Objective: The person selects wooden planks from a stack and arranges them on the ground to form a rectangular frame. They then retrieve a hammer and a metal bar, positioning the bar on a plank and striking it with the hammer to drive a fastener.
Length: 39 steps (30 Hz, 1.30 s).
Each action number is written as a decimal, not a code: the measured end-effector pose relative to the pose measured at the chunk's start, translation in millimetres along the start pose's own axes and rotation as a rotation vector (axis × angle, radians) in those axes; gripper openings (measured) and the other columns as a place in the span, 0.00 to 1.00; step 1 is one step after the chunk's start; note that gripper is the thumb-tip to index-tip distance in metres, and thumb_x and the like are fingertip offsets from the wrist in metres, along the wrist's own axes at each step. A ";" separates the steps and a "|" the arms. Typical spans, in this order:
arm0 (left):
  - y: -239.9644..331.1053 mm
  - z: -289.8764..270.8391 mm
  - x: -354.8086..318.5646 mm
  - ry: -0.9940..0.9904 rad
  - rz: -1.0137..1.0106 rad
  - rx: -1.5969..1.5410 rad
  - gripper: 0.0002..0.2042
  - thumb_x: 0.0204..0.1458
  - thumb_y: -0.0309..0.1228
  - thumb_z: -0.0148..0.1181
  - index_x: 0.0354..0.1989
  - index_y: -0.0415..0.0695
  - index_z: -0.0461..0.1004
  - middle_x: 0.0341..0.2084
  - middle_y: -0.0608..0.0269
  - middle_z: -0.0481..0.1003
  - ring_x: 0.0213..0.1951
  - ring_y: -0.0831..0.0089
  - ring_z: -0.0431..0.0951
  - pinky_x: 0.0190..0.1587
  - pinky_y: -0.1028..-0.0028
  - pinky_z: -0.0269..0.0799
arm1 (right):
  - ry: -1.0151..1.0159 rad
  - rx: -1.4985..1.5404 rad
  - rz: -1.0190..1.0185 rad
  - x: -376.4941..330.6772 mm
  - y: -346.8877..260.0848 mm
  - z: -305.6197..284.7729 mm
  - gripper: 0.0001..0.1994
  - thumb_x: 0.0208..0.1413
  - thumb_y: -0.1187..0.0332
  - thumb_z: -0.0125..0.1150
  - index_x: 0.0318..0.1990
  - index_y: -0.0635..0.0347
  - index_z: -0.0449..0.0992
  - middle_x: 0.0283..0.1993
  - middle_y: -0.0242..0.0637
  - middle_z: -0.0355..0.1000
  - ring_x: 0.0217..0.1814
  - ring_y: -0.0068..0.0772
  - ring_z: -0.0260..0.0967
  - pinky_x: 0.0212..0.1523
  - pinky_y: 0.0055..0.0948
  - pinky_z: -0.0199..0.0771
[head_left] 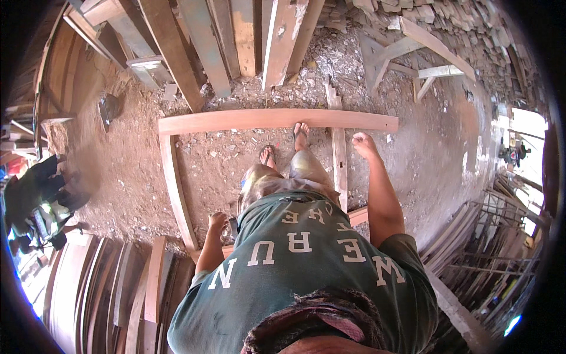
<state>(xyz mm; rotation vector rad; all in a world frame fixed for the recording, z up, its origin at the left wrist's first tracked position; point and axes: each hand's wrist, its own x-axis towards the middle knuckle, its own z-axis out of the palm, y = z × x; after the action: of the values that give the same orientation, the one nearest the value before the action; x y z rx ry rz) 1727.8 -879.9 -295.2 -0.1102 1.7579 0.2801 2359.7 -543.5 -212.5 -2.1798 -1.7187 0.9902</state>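
A long reddish plank (247, 120) lies crosswise in front of me, resting over a left timber (175, 192) and a right timber (339, 156). The toes of my right foot (301, 130) overlap its near edge. My right hand (365, 145) is raised just on the near side of the plank's right end, apart from it, with fingers curled; whatever may be inside is hidden. Low by my left hip is my left hand (218, 222), its fingers also curled. A small dark object (233, 228) sits beside it, and I cannot tell whether the hand touches it.
Beams (239, 41) lean together at the far side. A wooden frame (421, 65) stands far right, before heaped wood offcuts (471, 29). Boards (121, 289) are stacked near left, more lumber (460, 236) near right. Dark cloth-like items (38, 200) are at left. Chips litter the dirt floor (130, 171).
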 end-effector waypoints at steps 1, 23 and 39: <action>-3.8 6.5 1.7 -0.059 -0.021 0.067 0.24 0.52 0.34 0.62 0.60 0.47 0.72 0.36 0.61 0.78 0.33 0.69 0.80 0.31 0.65 0.73 | -0.012 0.056 0.048 -1.3 10.5 -6.1 0.11 0.59 0.67 0.62 0.45 0.64 0.79 0.36 0.37 0.79 0.32 0.25 0.75 0.35 0.29 0.76; 165.8 96.4 6.8 0.262 0.506 0.205 0.24 0.49 0.37 0.63 0.54 0.36 0.77 0.44 0.43 0.81 0.46 0.57 0.83 0.52 0.65 0.76 | -0.376 -0.073 0.160 31.1 62.1 -18.4 0.09 0.57 0.69 0.60 0.44 0.61 0.79 0.30 0.36 0.77 0.32 0.26 0.74 0.32 0.28 0.75; -93.4 208.7 -69.0 0.716 -0.202 -0.697 0.12 0.45 0.36 0.60 0.32 0.42 0.83 0.36 0.48 0.83 0.41 0.53 0.83 0.42 0.58 0.77 | -0.622 -0.582 -0.737 329.2 -380.4 181.2 0.11 0.51 0.68 0.63 0.42 0.60 0.81 0.39 0.49 0.81 0.42 0.40 0.79 0.46 0.35 0.77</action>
<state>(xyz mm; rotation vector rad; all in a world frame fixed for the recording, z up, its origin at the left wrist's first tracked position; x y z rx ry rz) 1961.9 -923.8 -277.6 -0.9848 2.2490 0.7642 1983.5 -168.3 -272.7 -1.2349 -3.0827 1.0851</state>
